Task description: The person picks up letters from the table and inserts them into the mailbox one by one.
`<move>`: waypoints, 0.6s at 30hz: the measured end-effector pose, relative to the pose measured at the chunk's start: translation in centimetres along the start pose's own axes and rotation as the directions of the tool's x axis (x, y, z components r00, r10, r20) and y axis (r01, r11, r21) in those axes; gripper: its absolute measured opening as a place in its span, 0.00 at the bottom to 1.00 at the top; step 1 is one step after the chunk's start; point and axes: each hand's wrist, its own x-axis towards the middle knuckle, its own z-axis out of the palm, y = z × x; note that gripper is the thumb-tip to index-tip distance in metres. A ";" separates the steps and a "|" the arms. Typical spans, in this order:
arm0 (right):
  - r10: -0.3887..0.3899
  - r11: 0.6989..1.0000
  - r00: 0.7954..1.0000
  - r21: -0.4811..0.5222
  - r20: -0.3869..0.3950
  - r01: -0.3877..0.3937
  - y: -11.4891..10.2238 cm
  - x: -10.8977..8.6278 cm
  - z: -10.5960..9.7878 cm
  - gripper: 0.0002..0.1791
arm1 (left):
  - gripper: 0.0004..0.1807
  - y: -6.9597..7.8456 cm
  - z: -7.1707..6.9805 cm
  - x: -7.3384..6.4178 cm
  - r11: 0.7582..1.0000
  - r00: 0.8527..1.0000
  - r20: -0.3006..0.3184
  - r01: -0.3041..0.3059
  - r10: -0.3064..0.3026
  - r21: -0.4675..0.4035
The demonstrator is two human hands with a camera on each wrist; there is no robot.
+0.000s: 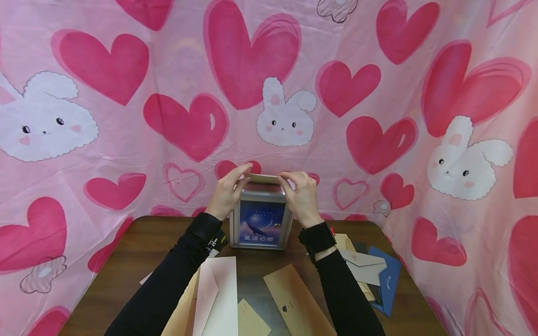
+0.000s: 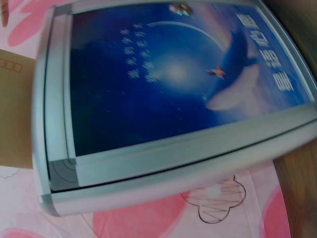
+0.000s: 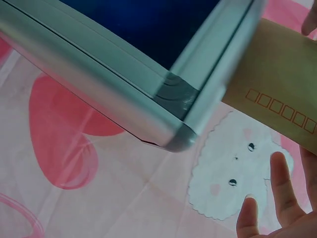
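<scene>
A silver-framed box (image 1: 232, 231) stands at the back of the table, with a blue door panel (image 2: 173, 74) showing a whale, a moon and white characters. At its top is a brown envelope (image 1: 262, 178), seen nearly edge-on; the right wrist view shows its row of red squares. My left hand (image 1: 227, 192) pinches the envelope's left end between thumb and fingers. At the other end, my right hand (image 1: 301, 196) pinches it the same way, its lower fingers (image 3: 282, 191) spread away from the paper. The envelope's lower edge is hidden behind the box's top rim.
White (image 1: 224, 289) and pink envelopes lie at the front left of the wooden table (image 1: 151, 238). A brown envelope (image 1: 296, 298) and a small tan card (image 1: 252, 319) lie nearby. To the right is a pile with white and blue envelopes (image 1: 392, 275). A pink heart-print cloth (image 1: 189, 60) hangs behind.
</scene>
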 end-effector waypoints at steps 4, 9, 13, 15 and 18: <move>0.040 0.999 0.999 -0.025 0.015 -0.040 0.4 -0.2 0.2 0.07 | 0.23 -0.1 -0.1 -0.3 0.995 0.998 0.035 -0.050 0.047 0.083; 0.098 0.994 0.994 -0.062 0.044 -0.095 1.1 -0.7 0.5 0.08 | 0.21 -0.4 0.1 -0.8 0.991 0.995 0.095 -0.016 0.003 0.131; 0.123 0.991 0.990 -0.067 0.075 -0.118 1.5 -1.0 0.8 0.11 | 0.20 -0.7 0.1 -1.1 0.989 0.993 0.116 0.019 -0.037 0.150; 0.125 0.991 0.989 -0.056 0.084 -0.121 1.5 -1.2 0.9 0.11 | 0.19 -0.8 0.1 -1.3 0.988 0.991 0.123 0.033 -0.052 0.151; 0.131 0.991 0.986 -0.048 0.100 -0.126 1.6 -1.6 0.9 0.12 | 0.19 -0.9 -0.1 -1.7 0.987 0.988 0.135 0.053 -0.075 0.153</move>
